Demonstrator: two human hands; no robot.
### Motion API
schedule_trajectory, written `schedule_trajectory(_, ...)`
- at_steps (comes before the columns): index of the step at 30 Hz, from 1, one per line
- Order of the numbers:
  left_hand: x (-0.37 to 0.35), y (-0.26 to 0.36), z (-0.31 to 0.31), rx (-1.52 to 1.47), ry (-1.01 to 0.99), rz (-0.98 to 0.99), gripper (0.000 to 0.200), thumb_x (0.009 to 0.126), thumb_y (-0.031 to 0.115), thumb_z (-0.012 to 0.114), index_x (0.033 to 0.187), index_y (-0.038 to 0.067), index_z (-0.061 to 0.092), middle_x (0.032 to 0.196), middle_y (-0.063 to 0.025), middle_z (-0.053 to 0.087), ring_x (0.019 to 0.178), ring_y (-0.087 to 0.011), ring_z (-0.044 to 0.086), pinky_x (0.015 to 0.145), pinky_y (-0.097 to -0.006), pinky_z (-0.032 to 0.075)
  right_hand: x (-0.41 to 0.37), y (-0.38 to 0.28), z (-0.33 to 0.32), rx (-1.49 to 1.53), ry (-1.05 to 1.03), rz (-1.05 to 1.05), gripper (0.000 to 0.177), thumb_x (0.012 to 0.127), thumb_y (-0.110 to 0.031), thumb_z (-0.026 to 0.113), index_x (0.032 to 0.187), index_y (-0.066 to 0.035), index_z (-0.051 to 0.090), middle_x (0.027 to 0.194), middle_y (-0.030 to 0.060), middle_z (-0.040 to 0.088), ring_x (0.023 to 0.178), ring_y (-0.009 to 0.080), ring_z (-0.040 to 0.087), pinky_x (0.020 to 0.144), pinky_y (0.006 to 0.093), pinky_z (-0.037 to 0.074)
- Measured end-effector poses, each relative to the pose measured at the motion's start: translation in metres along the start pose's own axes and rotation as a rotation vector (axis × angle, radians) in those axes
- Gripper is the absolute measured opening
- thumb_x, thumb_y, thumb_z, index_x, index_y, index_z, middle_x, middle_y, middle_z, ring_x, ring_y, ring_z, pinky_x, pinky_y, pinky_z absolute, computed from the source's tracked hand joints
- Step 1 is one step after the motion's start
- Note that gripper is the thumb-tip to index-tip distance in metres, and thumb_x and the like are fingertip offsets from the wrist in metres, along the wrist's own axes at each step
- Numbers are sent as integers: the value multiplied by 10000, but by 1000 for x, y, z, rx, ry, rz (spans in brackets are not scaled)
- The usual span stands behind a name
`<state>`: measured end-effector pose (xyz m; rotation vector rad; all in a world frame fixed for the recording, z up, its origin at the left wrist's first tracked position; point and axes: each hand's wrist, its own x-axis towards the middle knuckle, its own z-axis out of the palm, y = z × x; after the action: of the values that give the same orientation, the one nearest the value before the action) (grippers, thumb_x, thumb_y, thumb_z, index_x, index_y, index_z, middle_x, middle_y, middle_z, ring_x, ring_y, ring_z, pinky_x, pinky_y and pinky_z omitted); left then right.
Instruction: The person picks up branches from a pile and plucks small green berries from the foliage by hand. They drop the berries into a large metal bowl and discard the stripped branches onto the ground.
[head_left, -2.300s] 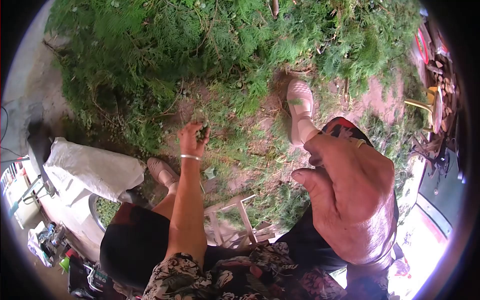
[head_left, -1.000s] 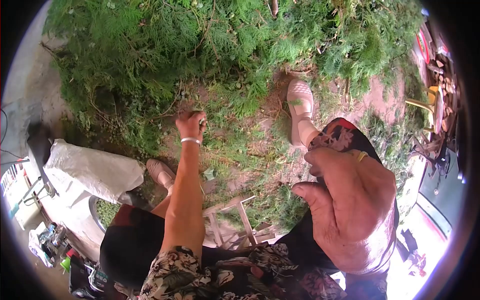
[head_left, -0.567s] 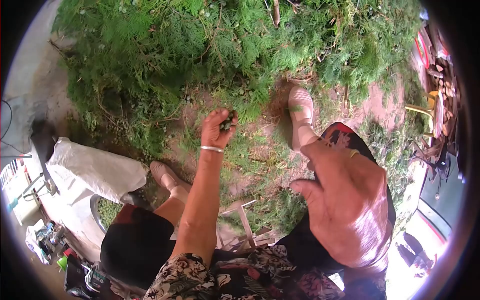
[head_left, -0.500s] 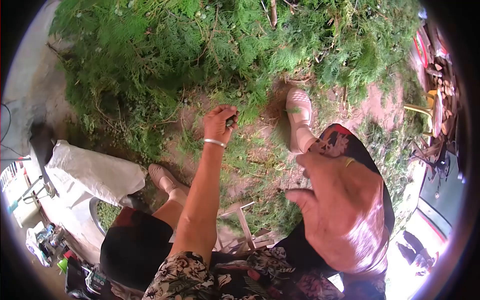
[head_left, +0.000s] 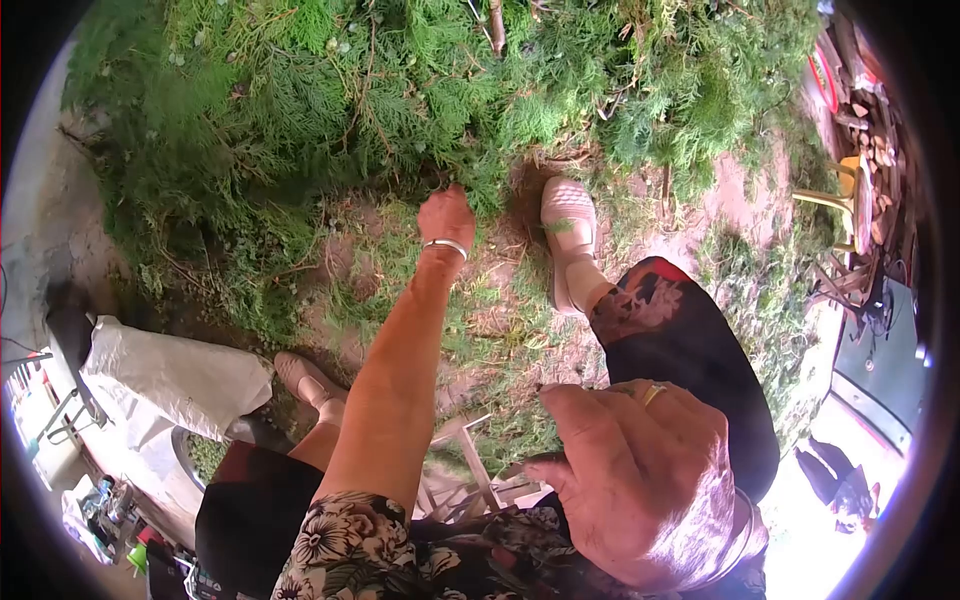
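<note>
My left hand (head_left: 446, 215), with a silver bangle on the wrist, is stretched far forward to the edge of the cut conifer branches (head_left: 330, 90) heaped on the ground. Its back faces me and the fingers curl down into the green sprigs, closed around small green cones. My right hand (head_left: 640, 490) hangs close to the camera at the lower right. It wears a gold ring, its fingers are folded in, and nothing shows in it. It hovers above my right knee in the dark floral skirt (head_left: 690, 350).
My right shoe (head_left: 568, 235) stands beside the left hand, my left shoe (head_left: 305, 375) nearer. A white sack (head_left: 170, 375) and a basin of green bits (head_left: 205, 455) lie at the left. A wooden stool (head_left: 470, 480) is under me. A yellow chair (head_left: 840, 205) and stacked wood (head_left: 870, 110) stand at the right.
My left hand has moved forward and right, from the bare patch to the edge of the branches. My right hand has sunk lower and nearer to the camera. The view has tilted down.
</note>
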<state>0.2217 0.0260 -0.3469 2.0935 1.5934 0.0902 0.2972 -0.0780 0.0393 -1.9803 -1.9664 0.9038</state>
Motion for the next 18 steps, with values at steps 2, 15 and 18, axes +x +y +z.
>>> schedule_trajectory(2,-6,-10,3,-136,49,62,152,761,104,530,857,45,633,771,-213,641,717,-370,637,647,-458,511,-2,-1,-2,13,-13,6,440,643,-102,738,1016,34,548,729,150,588,575,302,542,530,408,414)
schedule_trajectory(15,-102,-24,-153,-694,-33,85,255,703,64,688,936,-31,643,702,-84,621,642,-121,567,597,-274,461,-1,0,1,-206,158,-72,121,702,2,575,745,-14,463,609,140,538,580,321,590,531,416,462)
schedule_trajectory(18,-122,-16,-189,-705,-43,66,245,708,70,683,930,-25,646,705,-98,638,643,-132,595,594,-276,469,1,0,1,-193,192,-37,102,727,-3,570,770,-13,477,646,154,569,601,347,599,538,438,464)
